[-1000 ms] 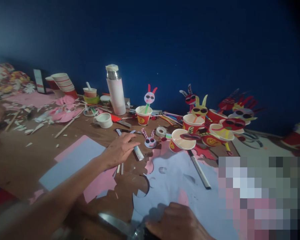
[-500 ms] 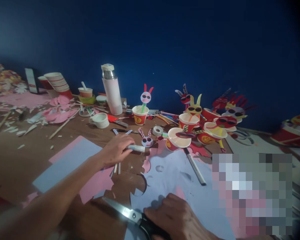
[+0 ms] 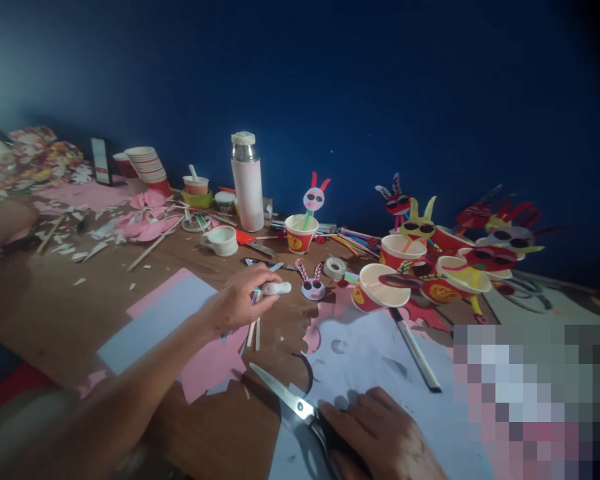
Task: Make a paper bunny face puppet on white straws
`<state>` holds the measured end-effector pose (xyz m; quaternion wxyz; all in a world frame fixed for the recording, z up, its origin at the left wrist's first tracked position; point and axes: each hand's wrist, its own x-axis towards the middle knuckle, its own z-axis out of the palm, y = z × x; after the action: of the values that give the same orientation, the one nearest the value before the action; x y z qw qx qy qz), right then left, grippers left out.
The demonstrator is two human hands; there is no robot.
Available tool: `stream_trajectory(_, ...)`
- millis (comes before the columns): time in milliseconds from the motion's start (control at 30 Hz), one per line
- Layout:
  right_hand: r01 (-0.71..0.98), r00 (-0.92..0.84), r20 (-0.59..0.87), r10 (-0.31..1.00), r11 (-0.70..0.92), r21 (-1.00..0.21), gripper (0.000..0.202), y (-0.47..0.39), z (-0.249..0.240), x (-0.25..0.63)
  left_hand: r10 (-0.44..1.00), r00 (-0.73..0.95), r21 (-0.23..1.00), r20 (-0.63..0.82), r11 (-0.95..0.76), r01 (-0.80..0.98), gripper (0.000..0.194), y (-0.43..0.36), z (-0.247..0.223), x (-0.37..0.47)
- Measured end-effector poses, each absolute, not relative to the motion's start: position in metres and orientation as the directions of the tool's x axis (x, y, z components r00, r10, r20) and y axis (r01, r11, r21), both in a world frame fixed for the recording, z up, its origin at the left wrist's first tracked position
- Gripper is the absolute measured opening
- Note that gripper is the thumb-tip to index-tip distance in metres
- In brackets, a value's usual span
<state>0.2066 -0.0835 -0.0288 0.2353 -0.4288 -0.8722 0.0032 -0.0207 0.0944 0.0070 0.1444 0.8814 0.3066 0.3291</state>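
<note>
- The glue stick is pinched in the left hand, raised just over the brown surface; its long axis runs roughly level, the pale end pointing right, away from the palm.
- That left hand's fingers are curled together round the stick's near end, thumb on top.
- Just right of the stick's free end lies a small paper bunny face with striped ears, near but not touching.
- The right hand sits low at the near edge, closed on the dark handles of a pair of scissors; the blades are together and point up-left toward the left forearm.
- Under the right hand lies a pale blue sheet with curved cut-outs; pink paper lies under the left wrist.
- Of the two, the left hand is the nearer to the bunny face.
- Farther back stand a white flask and red paper cups with bunny heads on sticks.
</note>
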Motion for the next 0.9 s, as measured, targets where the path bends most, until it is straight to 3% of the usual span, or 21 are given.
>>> stream_trajectory(133, 0.766, -0.519, 0.353, 0.779, 0.607, -0.213, 0.033, -0.087, -0.031, 0.207, 0.671, 0.552, 0.521, 0.496, -0.738, 0.43, 0.018, 0.09, 0.009, -0.017)
stream_trajectory(367, 0.789, -0.49, 0.39, 0.779, 0.587, -0.18, 0.031, -0.085, -0.023, 0.208, 0.678, 0.546, 0.573, 0.492, -0.724, 0.384, 0.013, 0.086, 0.007, -0.014)
stream_trajectory(467, 0.795, -0.497, 0.332, 0.802, 0.574, -0.195, 0.031, -0.086, -0.02, 0.208, 0.778, 0.497, 0.708, 0.386, -0.595, 0.381, 0.015, 0.084, 0.008, -0.012)
stream_trajectory(633, 0.798, -0.515, 0.289, 0.807, 0.575, -0.182, 0.032, -0.09, -0.022, 0.209, 0.891, 0.444, 0.937, 0.094, -0.23, 0.263, 0.02, 0.08, 0.011, -0.011)
stream_trajectory(733, 0.816, -0.507, 0.235, 0.829, 0.55, -0.181, 0.034, -0.092, -0.023, 0.209, 0.905, 0.419, 0.98, 0.075, -0.144, 0.136, 0.024, 0.081, 0.012, -0.01)
stream_trajectory(900, 0.821, -0.505, 0.129, 0.854, 0.521, -0.234, 0.036, -0.093, -0.017, 0.209, 0.897, 0.42, 0.988, 0.134, -0.154, 0.013, 0.031, 0.081, 0.011, -0.008)
